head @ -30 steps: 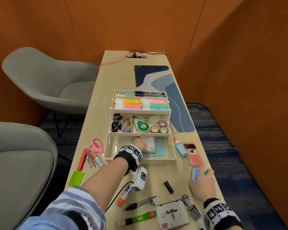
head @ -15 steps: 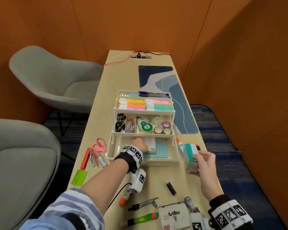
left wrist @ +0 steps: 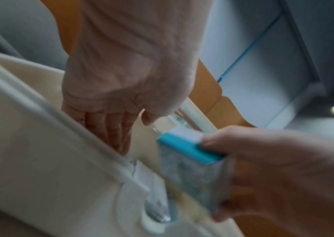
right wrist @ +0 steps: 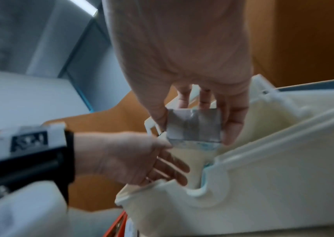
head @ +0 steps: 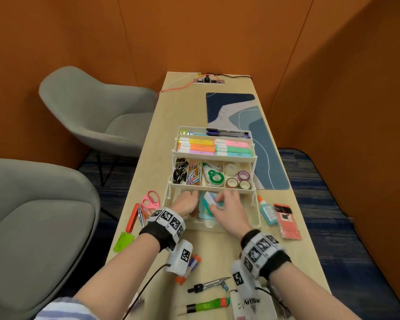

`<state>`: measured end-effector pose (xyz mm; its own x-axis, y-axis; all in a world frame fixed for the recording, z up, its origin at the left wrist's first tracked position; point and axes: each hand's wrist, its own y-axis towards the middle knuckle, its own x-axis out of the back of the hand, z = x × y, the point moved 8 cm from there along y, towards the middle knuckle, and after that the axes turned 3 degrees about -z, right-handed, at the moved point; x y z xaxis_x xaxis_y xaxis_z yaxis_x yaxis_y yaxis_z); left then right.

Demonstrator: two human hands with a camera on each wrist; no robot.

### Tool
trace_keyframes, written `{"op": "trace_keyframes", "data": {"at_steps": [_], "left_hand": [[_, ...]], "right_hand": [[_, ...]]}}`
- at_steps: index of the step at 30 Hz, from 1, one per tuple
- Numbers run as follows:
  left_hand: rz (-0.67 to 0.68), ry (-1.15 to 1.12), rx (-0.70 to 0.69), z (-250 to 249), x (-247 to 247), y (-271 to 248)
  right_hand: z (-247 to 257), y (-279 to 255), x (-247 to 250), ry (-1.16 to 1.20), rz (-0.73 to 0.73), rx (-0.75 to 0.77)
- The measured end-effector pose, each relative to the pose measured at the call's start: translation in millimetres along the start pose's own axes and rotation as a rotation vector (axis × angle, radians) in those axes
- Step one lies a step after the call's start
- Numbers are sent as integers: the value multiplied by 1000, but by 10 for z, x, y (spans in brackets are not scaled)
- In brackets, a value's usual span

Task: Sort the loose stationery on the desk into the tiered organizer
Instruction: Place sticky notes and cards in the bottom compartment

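Observation:
The cream tiered organizer (head: 256,219) stands mid-desk with its tiers stepped open: highlighters and pens on top, clips and tapes in the middle. Both hands are in the bottom tray. My right hand (head: 225,207) pinches a small teal-and-white pack (head: 209,199) between thumb and fingers, held just above the tray floor; the same pack (right wrist: 194,127) shows in the right wrist view and, as a teal-edged pack (left wrist: 190,154), in the left wrist view. My left hand (head: 185,202) reaches into the tray's left part with straight fingers (left wrist: 109,128), holding nothing. A teal notepad lies under the hands.
Left of the organizer lie pink scissors (head: 151,199), a red cutter (head: 132,217) and a green tag (head: 123,241). On the right are a glue bottle (head: 267,211) and an orange packet (head: 286,221). A compass (head: 208,285), green marker (head: 206,306) and Artline pad (head: 252,303) lie near me. Grey chairs stand left.
My right hand picked the teal pack up from the desk's right side and carried it left into the bottom tray. The left hand stayed in the tray.

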<state>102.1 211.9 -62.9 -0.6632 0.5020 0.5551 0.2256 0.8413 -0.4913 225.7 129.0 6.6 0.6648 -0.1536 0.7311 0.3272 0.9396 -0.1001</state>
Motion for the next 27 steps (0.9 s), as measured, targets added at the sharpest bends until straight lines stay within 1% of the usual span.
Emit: {"op": "trace_keyframes", "data": {"at_steps": [2, 4, 5, 6, 7, 9, 12, 15, 16, 19, 23, 27], "left_hand": [[99, -178, 38, 22, -50, -49], [176, -274, 60, 46, -104, -23], [168, -307, 70, 80, -96, 18], [143, -324, 113, 169, -81, 93], [89, -339, 159, 273, -52, 179], [9, -319, 242, 419, 21, 271], [-22, -301, 264, 425, 71, 293], [24, -336, 261, 382, 5, 361], [36, -342, 258, 429, -46, 468], [52, -301, 266, 540, -167, 728], [-40, -193, 246, 338, -35, 494], [-44, -104, 209, 246, -19, 374]], "right_hand": [[90, 54, -199, -58, 19, -15], [164, 64, -373, -53, 64, 19], [198, 57, -444, -22, 108, 51], [229, 46, -500, 14, 163, 85], [251, 31, -531, 29, 222, 112], [203, 49, -535, -28, 285, 136], [-56, 164, -445, -222, 268, 36], [-333, 217, -372, -437, 264, -98], [-405, 220, -370, -444, 282, -144], [-534, 231, -427, -343, 363, -236], [-564, 317, -499, -240, 409, -246], [-577, 375, -533, -186, 436, -253]]}}
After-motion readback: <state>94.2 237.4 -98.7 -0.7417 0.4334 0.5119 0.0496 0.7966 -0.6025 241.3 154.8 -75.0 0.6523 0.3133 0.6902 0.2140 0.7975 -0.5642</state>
